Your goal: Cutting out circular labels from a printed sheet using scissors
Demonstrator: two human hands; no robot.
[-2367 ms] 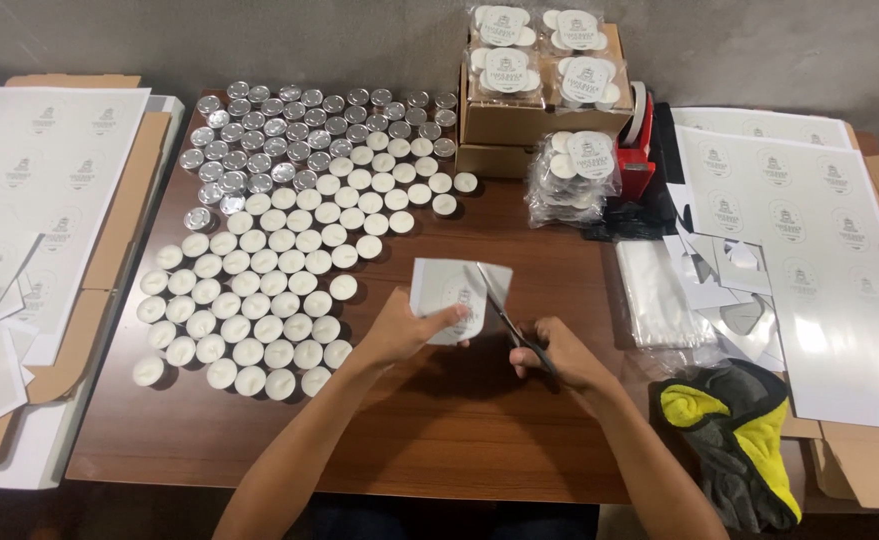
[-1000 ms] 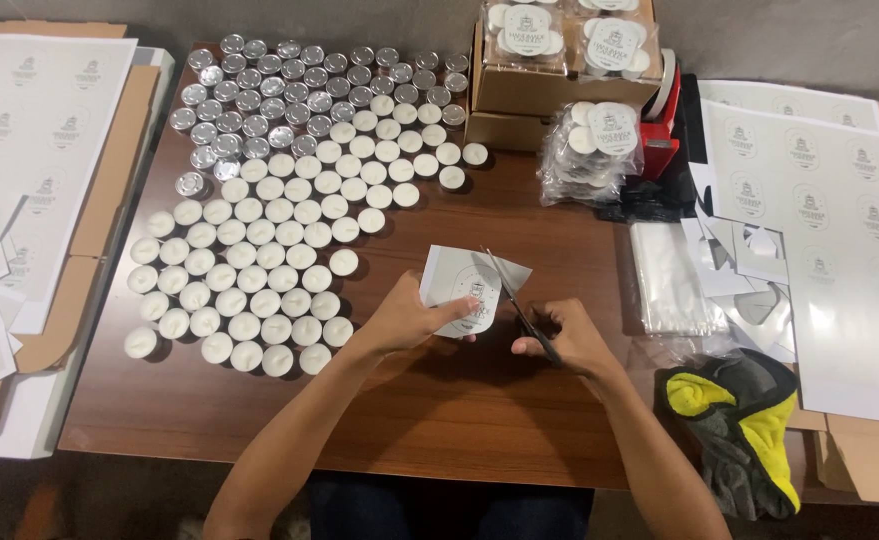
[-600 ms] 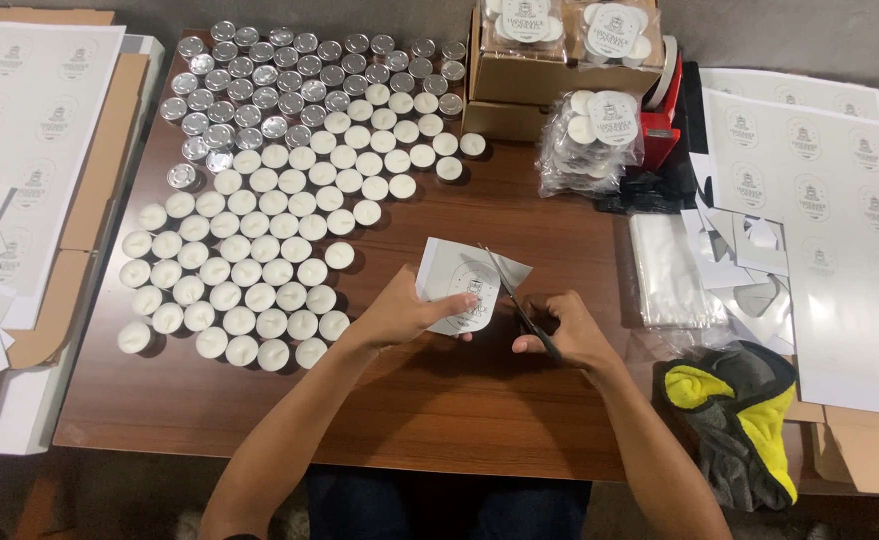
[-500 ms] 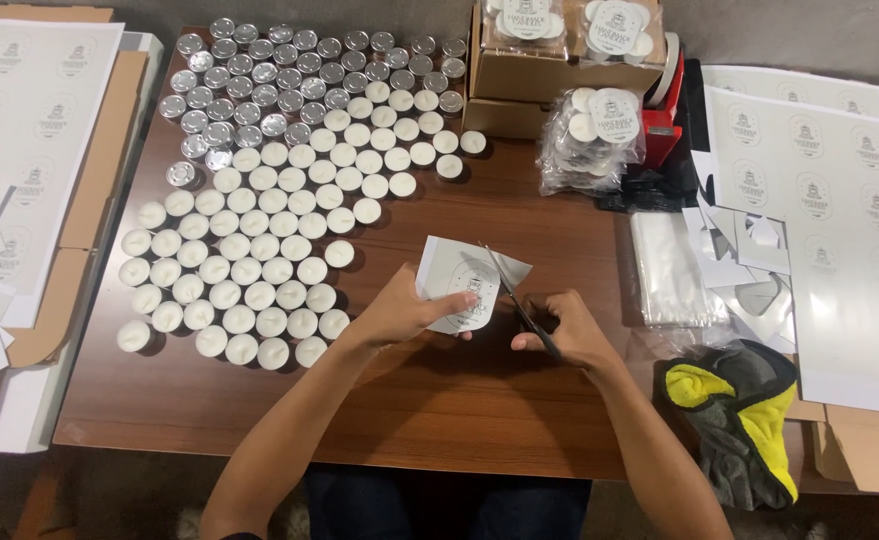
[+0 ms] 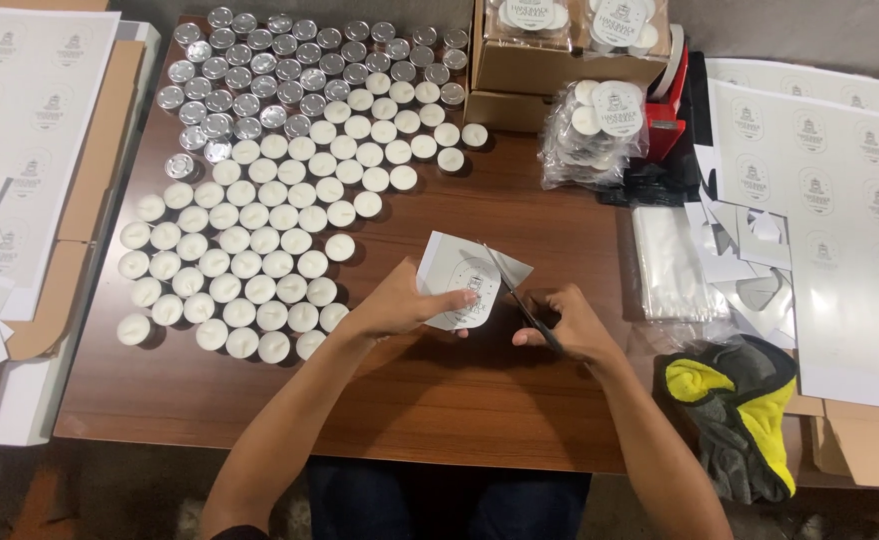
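The left grip [image 5: 404, 305] is pinching a white label sheet [image 5: 464, 280]; the right grip [image 5: 569, 320] is holding scissors [image 5: 519, 298] that are cutting into it. Right of the tealights [image 5: 259, 250], the sheet is hovering over the counter [image 5: 439, 390].

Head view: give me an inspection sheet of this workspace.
Surface: brown wooden table, mostly covered.
Job's things: paper label being cut with scissors.
Clutter: tealights in rows, silver cups, cardboard boxes, bagged candles, label sheets, plastic bags, grey-yellow cloth.
Hands: left hand holds the label; right hand holds the scissors.
Cables: nothing seen.
Surroundings: cardboard and label sheets at left.
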